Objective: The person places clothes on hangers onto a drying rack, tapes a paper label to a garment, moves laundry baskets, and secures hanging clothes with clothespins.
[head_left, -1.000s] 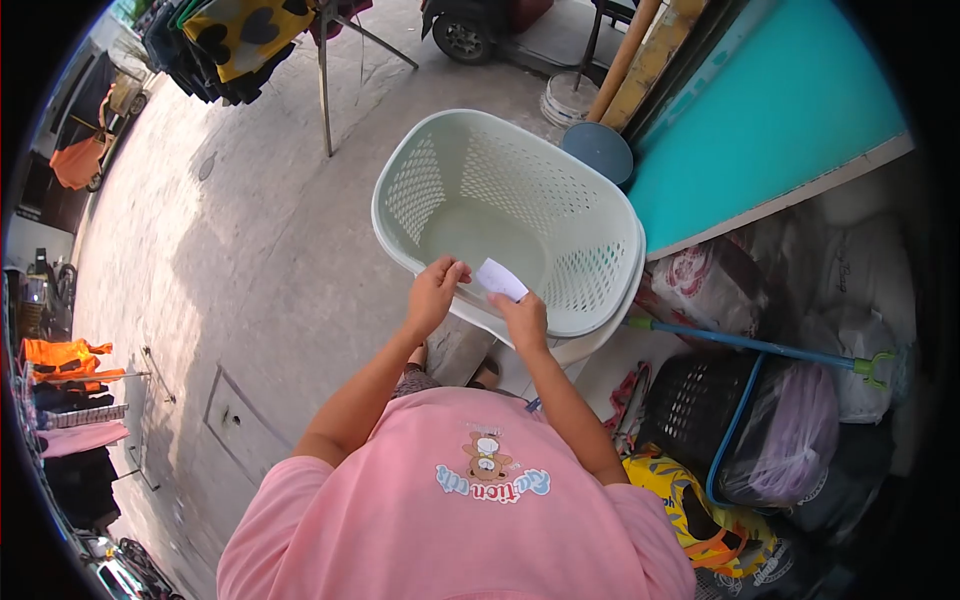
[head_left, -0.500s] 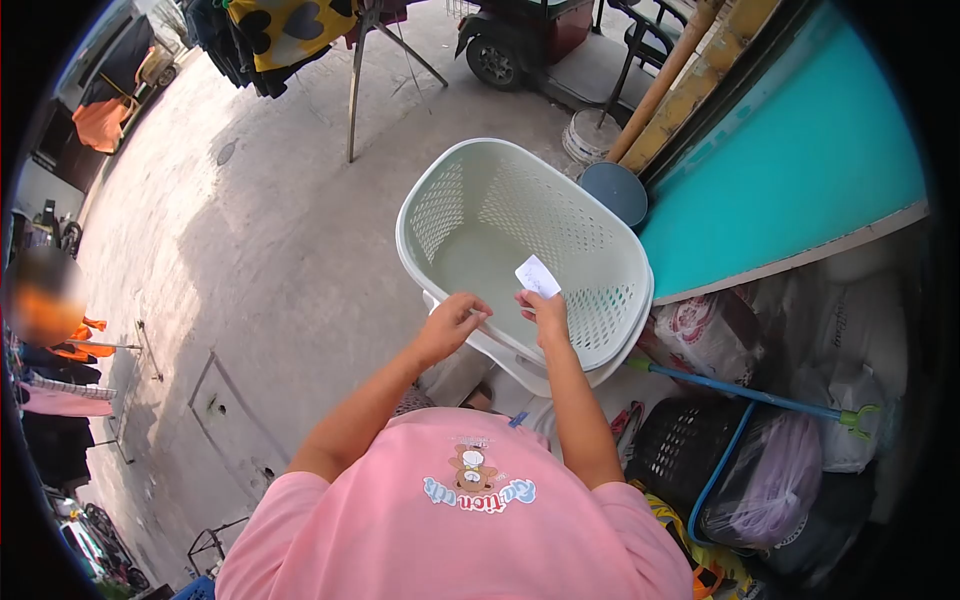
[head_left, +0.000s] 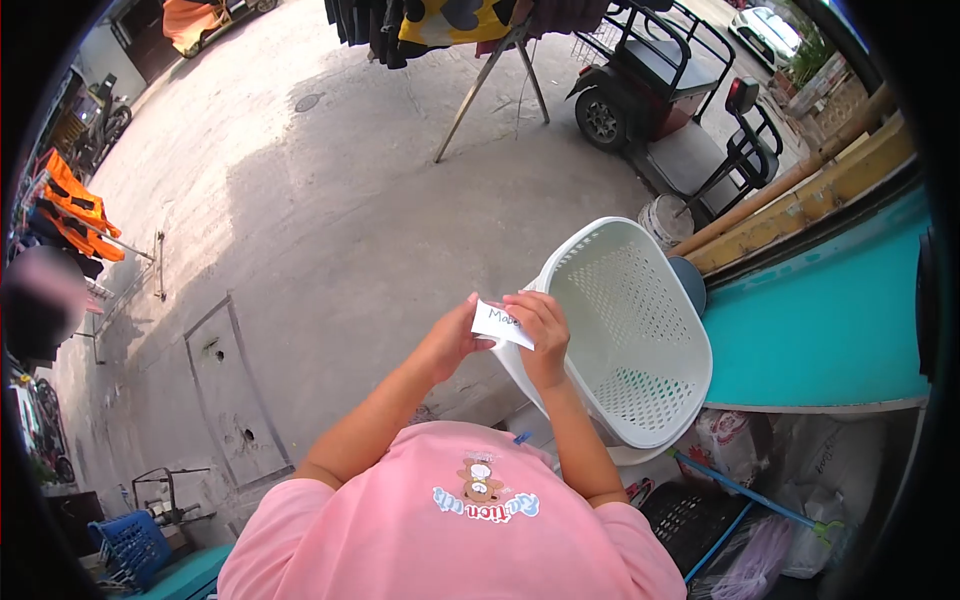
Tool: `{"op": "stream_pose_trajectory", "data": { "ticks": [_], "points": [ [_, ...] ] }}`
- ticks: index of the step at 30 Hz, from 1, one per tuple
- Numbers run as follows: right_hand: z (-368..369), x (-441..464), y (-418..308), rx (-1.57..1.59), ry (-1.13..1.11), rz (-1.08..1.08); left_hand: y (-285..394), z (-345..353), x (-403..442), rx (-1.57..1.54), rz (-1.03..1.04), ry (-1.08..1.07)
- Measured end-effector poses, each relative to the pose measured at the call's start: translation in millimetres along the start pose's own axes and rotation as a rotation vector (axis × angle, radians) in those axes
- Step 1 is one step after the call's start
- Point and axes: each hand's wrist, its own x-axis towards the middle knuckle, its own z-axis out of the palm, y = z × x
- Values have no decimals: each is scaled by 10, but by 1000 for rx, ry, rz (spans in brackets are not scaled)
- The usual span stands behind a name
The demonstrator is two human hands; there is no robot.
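A small white paper (head_left: pixel 499 324) with handwriting on it is held between both hands in front of the pink shirt. My left hand (head_left: pixel 456 338) pinches its left edge. On the right side, my right hand (head_left: pixel 541 335) has its fingers bent over the paper and covers the end of the writing. Just right of my hands stands a pale laundry basket (head_left: pixel 632 335) with perforated walls, its inside showing no contents. Another white rim shows under and beside it.
A clothes rack (head_left: pixel 490 75) with hanging garments stands ahead, a three-wheeled vehicle (head_left: pixel 655 95) at upper right. A teal panel (head_left: pixel 820 340) borders the right, above a black basket (head_left: pixel 690 520), bags and a blue pole (head_left: pixel 745 487). A blue crate (head_left: pixel 135 548) sits lower left.
The view has turned left, so the basket appears further right. My left hand has come to the paper, which was in my right hand alone, and the paper is now away from the basket opening.
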Motion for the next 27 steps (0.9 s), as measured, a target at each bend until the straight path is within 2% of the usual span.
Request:
{"op": "stream_pose_trajectory", "data": {
  "ticks": [2,3,4,10,12,15,18,20,21,22,23,24,26,27],
  "points": [
    [281,161,-182,-113,-59,-195,245,-288,-73,-79,31,52],
    [427,236,-251,-134,-74,-249,373,-475,-109,-100,36,-24],
    [584,315,-324,-116,-81,-262,504,-651,-156,-116,41,-99],
    [1467,733,-627,-125,-186,-438,1054,-1490,-343,-111,91,32],
    [1665,828,-720,-119,-234,-463,1181,-1687,-393,-17,113,83],
    [1949,961,-778,-141,-205,-521,1323,-1893,-422,-53,167,90],
    [2132,1090,-791,-14,-297,-499,1512,-2082,-382,-46,262,195],
    [2209,1139,-757,81,-395,-483,1694,-2238,-345,-166,434,280],
    [2251,1151,-679,76,-388,-486,1819,-2300,-352,-114,457,293],
    [2283,1155,-567,59,-370,-382,1913,-2357,-335,-109,462,287],
    [2337,1193,-470,42,-351,-277,2005,-2412,-304,57,496,292],
    [2394,1287,-413,37,-343,-277,2094,-2440,-260,224,528,295],
    [2495,1497,-278,228,-263,78,2200,-2426,-102,267,490,280],
    [2548,1639,-234,225,-255,77,2212,-2430,33,321,526,247]
  ]
}}
